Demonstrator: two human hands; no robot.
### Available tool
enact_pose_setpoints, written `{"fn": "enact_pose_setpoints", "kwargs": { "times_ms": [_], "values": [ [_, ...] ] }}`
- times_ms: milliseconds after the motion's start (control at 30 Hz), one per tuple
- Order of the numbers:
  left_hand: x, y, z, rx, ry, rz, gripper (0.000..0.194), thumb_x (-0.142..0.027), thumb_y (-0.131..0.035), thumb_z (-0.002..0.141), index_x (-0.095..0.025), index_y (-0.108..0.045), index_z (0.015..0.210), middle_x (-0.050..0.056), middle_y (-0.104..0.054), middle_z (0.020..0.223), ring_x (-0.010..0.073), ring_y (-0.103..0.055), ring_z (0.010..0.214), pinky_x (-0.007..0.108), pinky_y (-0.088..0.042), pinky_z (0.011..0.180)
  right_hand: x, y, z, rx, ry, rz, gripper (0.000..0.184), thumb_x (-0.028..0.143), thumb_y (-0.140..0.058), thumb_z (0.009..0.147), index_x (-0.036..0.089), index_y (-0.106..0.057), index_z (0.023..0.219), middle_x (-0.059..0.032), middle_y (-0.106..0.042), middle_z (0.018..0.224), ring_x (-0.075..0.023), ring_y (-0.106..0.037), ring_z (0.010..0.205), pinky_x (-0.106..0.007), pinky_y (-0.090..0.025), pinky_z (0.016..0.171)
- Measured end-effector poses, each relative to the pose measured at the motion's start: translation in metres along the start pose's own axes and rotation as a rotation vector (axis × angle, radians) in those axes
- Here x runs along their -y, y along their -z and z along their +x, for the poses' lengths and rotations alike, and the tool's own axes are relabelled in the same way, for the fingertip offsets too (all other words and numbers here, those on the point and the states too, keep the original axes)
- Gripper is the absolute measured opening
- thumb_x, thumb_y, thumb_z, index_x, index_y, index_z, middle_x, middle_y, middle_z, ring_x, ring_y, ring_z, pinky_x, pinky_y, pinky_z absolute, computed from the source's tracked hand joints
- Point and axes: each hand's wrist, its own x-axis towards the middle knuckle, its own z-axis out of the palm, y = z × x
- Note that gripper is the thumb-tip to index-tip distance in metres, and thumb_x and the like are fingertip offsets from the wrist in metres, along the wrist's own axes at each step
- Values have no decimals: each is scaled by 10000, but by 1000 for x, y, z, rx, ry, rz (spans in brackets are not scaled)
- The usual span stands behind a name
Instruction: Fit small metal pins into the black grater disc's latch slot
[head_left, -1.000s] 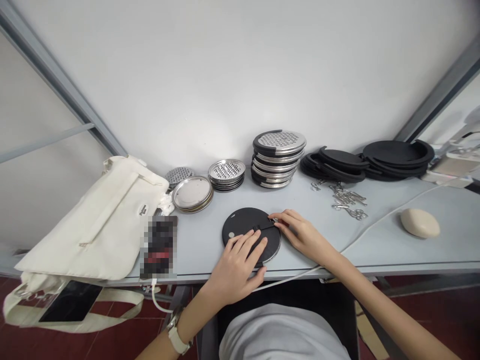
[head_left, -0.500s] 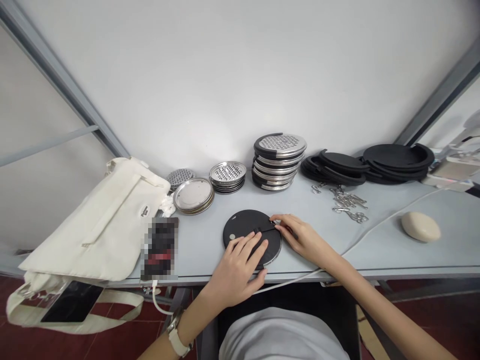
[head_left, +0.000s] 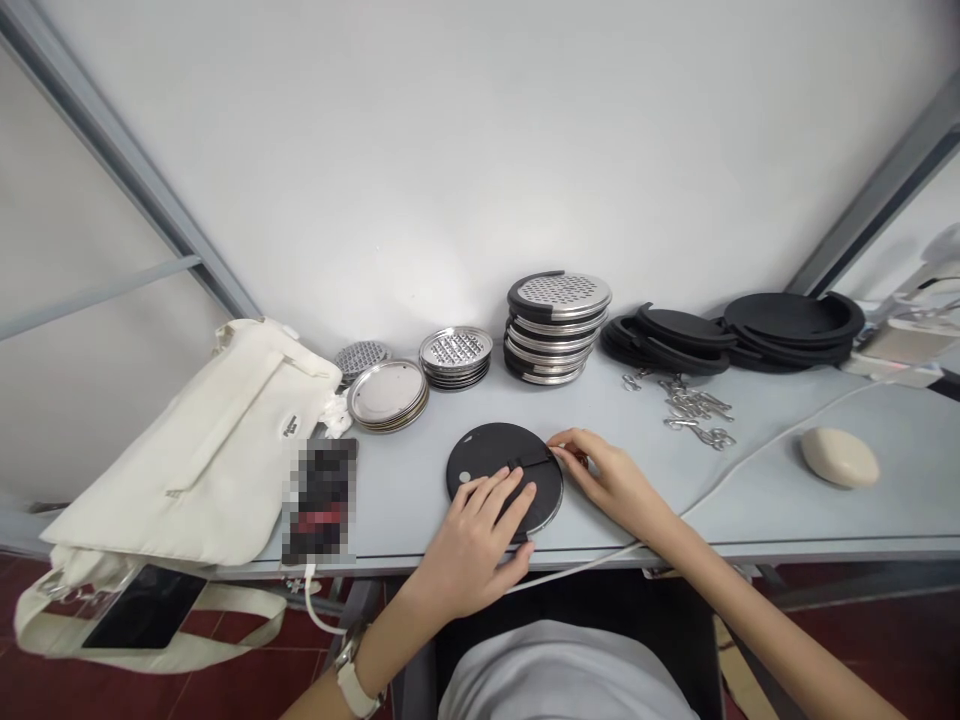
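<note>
A round black disc point(head_left: 491, 458) with a metal rim lies flat on the grey table point(head_left: 780, 500) in front of me. My left hand point(head_left: 474, 540) rests on its near half, fingers stretched out flat, holding it down. My right hand point(head_left: 609, 476) is at the disc's right edge, fingertips pinched together on a small metal piece where a slot runs across the disc; what it pinches is too small to name. A watch sits on my left wrist.
Behind the disc stand piles of metal perforated plates point(head_left: 455, 353), a taller stack of rimmed grater discs point(head_left: 556, 322), black rubber rings point(head_left: 679, 332), and loose metal clips point(head_left: 694, 408). A cream bag point(head_left: 202, 450), a phone point(head_left: 319, 497), a white cable and a beige oval object point(head_left: 838, 457) also lie there.
Almost nothing: my right fingertips have shifted slightly along the disc's right edge, and the view has tilted a little. The left hand stays put.
</note>
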Motion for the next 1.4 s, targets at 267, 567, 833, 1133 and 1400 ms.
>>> {"fn": "enact_pose_setpoints", "kwargs": {
  "times_ms": [267,567,833,1133,1400],
  "values": [
    [0,1,1,-5,-1,-3,546,-312,-444,950,-142,-364,1463,107,-343,1522,254,-309,1393,438,-303,1099,-1,2,0,-30,18,23,87,247,-446,970,223,-520,930,-46,-626,886,-196,-613,828,-327,-493,781],
    [-1,2,1,-2,1,-5,539,-321,-434,956,-145,-367,1462,102,-343,1522,252,-308,1394,430,-295,1105,4,6,2,-36,77,-5,170,251,-477,959,233,-644,989,-81,-649,960,-238,-628,930,-381,-517,834],
    [-1,2,1,-4,-1,6,541,-314,-439,952,-142,-369,1460,106,-353,1517,251,-310,1394,431,-303,1102,3,-1,3,-3,79,48,279,206,-418,967,223,-646,1126,-84,-628,983,-208,-641,904,-350,-534,825],
    [-1,3,1,-24,-4,25,542,-310,-465,939,-142,-386,1448,115,-379,1501,248,-333,1384,425,-329,1094,3,-2,3,-91,63,20,131,225,-449,966,219,-580,966,-91,-564,999,-215,-612,900,-384,-520,845],
    [-1,3,1,-25,-1,23,549,-308,-472,932,-151,-384,1450,112,-382,1499,250,-346,1376,431,-333,1091,2,-2,3,-55,44,-1,150,235,-449,969,224,-596,1000,-77,-640,931,-223,-635,862,-369,-527,791]
  ]
}}
